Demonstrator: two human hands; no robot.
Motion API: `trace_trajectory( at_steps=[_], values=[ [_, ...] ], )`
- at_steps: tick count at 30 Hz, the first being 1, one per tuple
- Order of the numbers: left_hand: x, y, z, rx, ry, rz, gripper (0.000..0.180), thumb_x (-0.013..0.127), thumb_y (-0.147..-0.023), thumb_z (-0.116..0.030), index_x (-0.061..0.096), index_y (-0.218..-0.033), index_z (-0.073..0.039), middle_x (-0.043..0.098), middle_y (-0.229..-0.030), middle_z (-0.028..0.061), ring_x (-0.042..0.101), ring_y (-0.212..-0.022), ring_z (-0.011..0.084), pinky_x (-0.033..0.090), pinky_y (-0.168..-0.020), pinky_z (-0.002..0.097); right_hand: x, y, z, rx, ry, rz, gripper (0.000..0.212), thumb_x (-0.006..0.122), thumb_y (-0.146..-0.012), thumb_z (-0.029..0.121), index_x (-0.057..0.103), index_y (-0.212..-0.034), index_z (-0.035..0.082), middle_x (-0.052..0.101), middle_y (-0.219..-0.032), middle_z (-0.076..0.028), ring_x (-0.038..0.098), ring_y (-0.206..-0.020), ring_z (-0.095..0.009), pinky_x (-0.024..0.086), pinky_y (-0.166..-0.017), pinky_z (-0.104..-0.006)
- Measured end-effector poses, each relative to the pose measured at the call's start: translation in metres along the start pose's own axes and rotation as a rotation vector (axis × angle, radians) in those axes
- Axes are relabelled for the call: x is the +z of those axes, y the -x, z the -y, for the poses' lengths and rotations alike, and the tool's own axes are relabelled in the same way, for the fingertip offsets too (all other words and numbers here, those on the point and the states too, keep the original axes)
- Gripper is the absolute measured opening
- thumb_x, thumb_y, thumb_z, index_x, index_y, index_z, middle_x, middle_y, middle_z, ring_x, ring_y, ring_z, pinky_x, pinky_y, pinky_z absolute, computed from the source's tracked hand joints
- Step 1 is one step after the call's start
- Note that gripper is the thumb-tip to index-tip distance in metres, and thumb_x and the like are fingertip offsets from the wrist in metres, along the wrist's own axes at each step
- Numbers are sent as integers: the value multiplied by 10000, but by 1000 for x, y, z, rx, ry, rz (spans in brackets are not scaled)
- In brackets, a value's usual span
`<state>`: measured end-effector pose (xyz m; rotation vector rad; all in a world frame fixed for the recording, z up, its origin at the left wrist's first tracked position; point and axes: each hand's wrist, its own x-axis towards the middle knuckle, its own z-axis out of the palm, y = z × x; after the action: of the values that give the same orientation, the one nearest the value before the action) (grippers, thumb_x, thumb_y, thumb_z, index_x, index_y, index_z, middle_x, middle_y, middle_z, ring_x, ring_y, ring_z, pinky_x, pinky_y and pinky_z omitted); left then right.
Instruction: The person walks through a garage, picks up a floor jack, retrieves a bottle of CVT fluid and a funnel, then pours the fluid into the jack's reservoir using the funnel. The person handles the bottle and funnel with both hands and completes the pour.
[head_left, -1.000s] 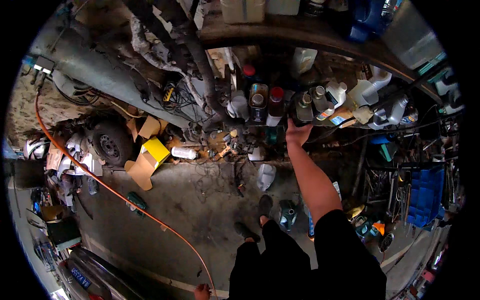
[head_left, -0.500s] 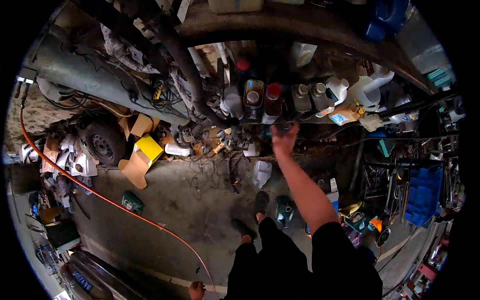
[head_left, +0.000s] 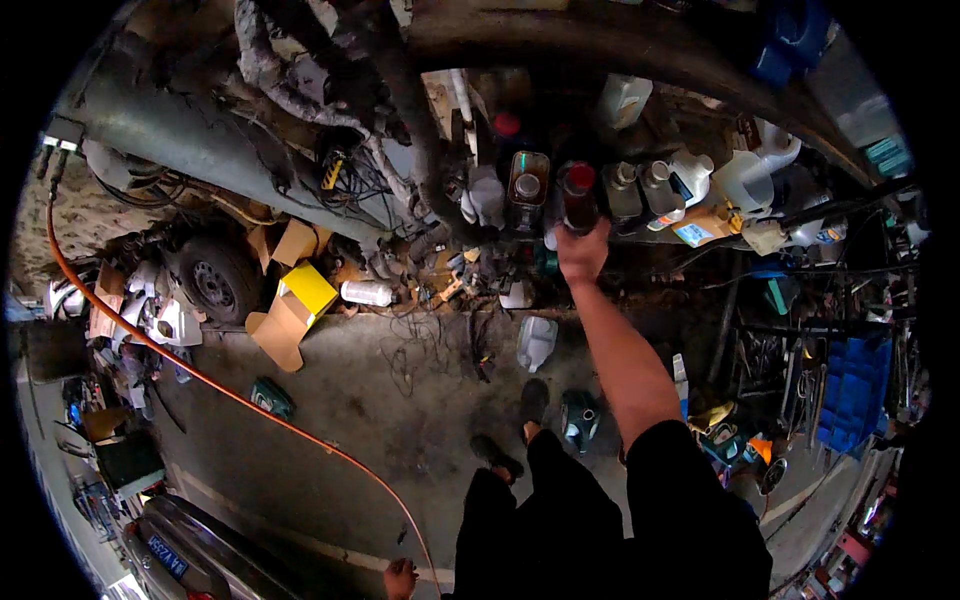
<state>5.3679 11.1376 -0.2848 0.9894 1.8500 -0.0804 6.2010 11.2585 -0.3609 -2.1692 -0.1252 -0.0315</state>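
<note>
Grey concrete floor [head_left: 430, 425] stretched below | your right hand [head_left: 583, 250] gripped the red-capped dark plastic bottle [head_left: 579, 195], beside a rectangular silver-capped can [head_left: 527, 208] | your left hand [head_left: 399, 578] hung near the slender orange hose [head_left: 200, 376], its grip unclear

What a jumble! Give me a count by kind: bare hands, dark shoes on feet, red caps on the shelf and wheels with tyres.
Hands: 2, the right hand gripping a bottle and the left hand low down
Shoes: 2
Red caps: 2, one on that bottle
Wheels: 1
Total: 7
</note>
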Motion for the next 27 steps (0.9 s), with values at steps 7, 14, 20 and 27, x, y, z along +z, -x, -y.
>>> trace_trajectory(
  at_steps=[7,14,20,27],
  values=[
    [-7,-36,-31,330,-169,187,227,663,-938,-212,593,-940,5,596,-706,77,569,-601,159,480,-558,356,-106,83,-5,-11,-238,-35,599,803,-786,214,527,-1252,-40,678,-1059,-155,673,-956,-293,527,-855,-396],
    [0,-147,-161,673,-374,311,228,633,-917,-200,575,-810,-7,519,-627,87,511,-568,146,427,-543,376,-256,183,20,192,-676,110,516,711,-819,70,532,-1294,-25,653,-1147,-101,620,-1029,-178,492,-929,-329],
    [69,-65,-388,902,-565,628,282,698,-944,-224,656,-1091,13,666,-824,49,609,-745,132,515,-707,324,-349,292,52,224,-655,55,649,669,-782,152,492,-1378,-35,643,-1174,-108,604,-1079,-200,469,-975,-345],
    [161,81,-463,1229,-506,1240,293,712,-951,-184,623,-1150,11,675,-989,52,624,-927,120,514,-823,297,-409,396,62,246,-789,-167,663,671,-808,215,487,-1387,-50,647,-1158,-128,608,-1027,-206,481,-916,-344]
  ],
)
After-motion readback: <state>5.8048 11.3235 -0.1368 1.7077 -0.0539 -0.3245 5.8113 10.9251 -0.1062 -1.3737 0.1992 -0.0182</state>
